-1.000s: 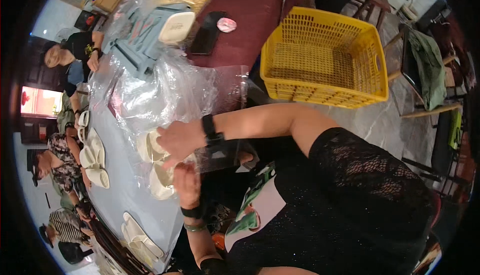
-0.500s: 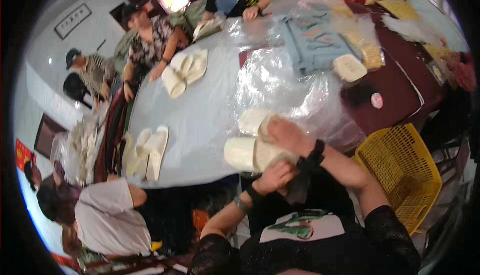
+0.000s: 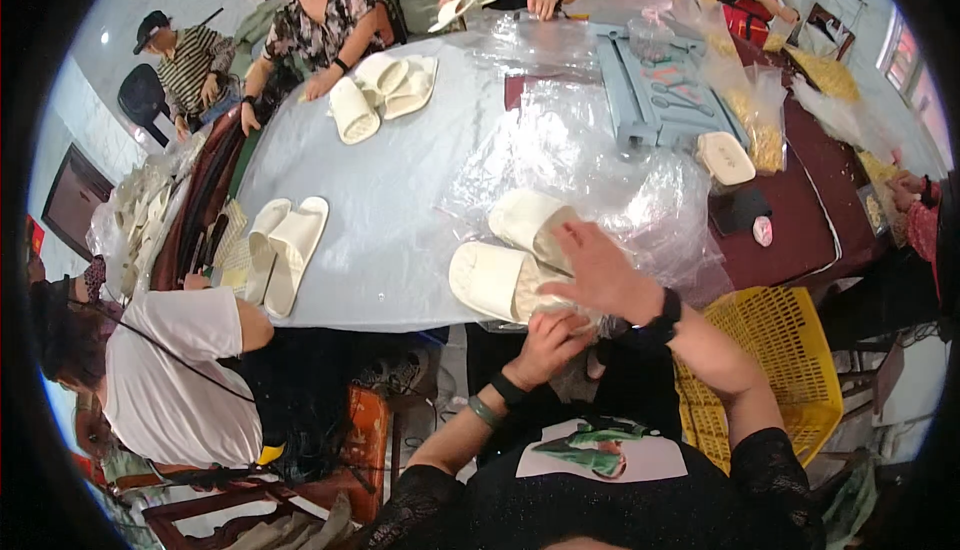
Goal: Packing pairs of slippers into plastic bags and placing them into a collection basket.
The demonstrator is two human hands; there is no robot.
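Observation:
Two cream slippers lie side by side at the table's near edge, toes pointing left and away. My left hand (image 3: 552,352) is closed, its fingers bent around the heel end of the nearer slipper (image 3: 484,280). Over the rear part of the pair, my right hand (image 3: 612,275) is held with its fingers stretched and apart. It partly hides the farther slipper (image 3: 528,220). Whether the right fingertips touch the slippers I cannot tell. Beneath and beyond the pair, clear plastic sheeting (image 3: 640,200) lies crumpled on the table.
Two more slipper pairs, one at the left (image 3: 297,240) and one farther back (image 3: 350,110), lie on the pale table cover (image 3: 390,210). A grey-blue plastic tray (image 3: 640,100) holds tools. Beside my right arm stands a yellow basket (image 3: 760,350). Other people surround the table.
My right hand has opened from a closed grip near the slippers and its fingers are now spread. A person across the table now holds up a slipper. The view has shifted slightly.

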